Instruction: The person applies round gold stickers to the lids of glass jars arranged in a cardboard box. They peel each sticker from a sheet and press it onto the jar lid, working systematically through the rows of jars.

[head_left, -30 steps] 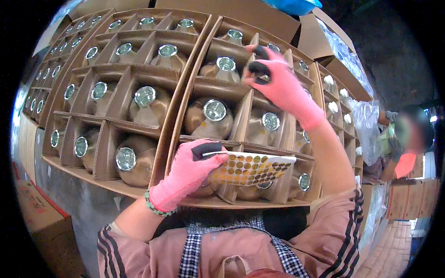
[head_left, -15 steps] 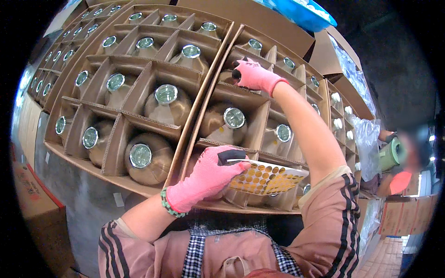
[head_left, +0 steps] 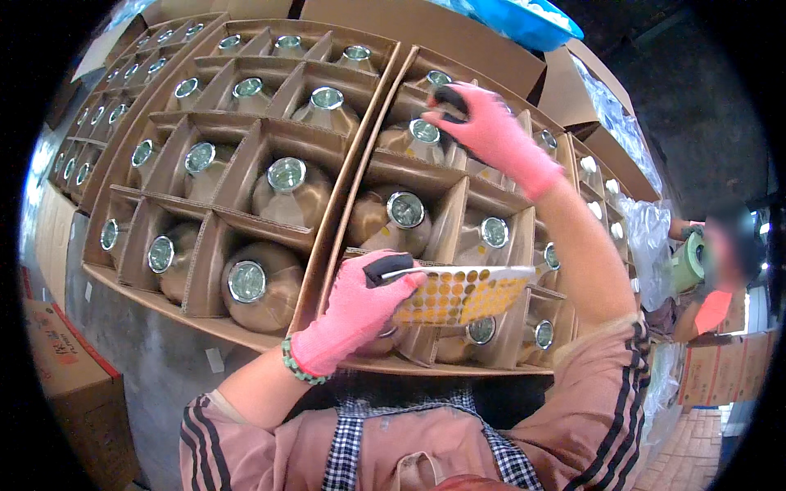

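Observation:
My left hand (head_left: pixel 348 307), in a pink glove with black fingertips, pinches a white-backed sheet of round gold stickers (head_left: pixel 467 296) by its left edge. The sheet slants over the near cells of the right-hand carton (head_left: pixel 344 219). My right hand (head_left: pixel 495 135), gloved alike, hovers above that carton's far cells. Its thumb and forefinger are curved and apart, with nothing visible between them. Just beside those fingertips stands a clear glass bottle (head_left: pixel 424 131) in its cell. Nearer to me is another round-bodied glass bottle (head_left: pixel 404 210). The sheet partly covers bottles beneath it.
A second divided carton (head_left: pixel 209 307) of open-mouthed bottles adjoins on the left, with another beyond. White-capped bottles (head_left: pixel 588 164) stand at the right. A blue basin (head_left: pixel 524 23) is at the back. At far right a co-worker's gloved hand (head_left: pixel 714 312) is near a green container (head_left: pixel 688 260).
My right hand has risen out of the far-left cell and moved right, uncovering the bottle there. My left hand has shifted slightly, and the sticker sheet now sits flatter.

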Demonstrator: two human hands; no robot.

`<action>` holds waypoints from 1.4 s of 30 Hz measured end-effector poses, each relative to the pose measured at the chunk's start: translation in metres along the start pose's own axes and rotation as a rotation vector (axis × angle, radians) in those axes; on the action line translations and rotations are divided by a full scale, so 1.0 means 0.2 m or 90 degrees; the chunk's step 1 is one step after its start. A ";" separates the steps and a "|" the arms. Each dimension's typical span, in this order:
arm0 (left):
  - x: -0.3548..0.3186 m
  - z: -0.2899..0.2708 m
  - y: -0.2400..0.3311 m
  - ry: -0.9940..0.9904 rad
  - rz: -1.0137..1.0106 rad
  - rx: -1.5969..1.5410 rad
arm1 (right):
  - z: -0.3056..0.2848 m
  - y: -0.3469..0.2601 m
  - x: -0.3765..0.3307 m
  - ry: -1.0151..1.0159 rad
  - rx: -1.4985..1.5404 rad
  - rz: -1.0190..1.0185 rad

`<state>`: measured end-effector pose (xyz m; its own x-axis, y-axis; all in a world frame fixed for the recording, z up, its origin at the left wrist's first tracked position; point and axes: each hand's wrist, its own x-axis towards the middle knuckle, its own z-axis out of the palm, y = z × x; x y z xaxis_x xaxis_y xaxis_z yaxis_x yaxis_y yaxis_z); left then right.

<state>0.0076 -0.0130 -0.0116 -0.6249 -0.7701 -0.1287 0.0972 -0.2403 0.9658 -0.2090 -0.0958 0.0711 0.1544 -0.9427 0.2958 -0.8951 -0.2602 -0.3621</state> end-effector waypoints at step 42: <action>0.00 -0.01 0.02 0.041 0.061 -0.058 | -0.25 -0.29 -0.67 -0.010 -0.132 -0.245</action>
<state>0.0094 -0.0140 -0.0084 -0.5587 -0.8276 -0.0540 0.2260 -0.2146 0.9502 -0.1980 0.0564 0.0966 0.4981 -0.7883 0.3611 -0.8357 -0.5475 -0.0424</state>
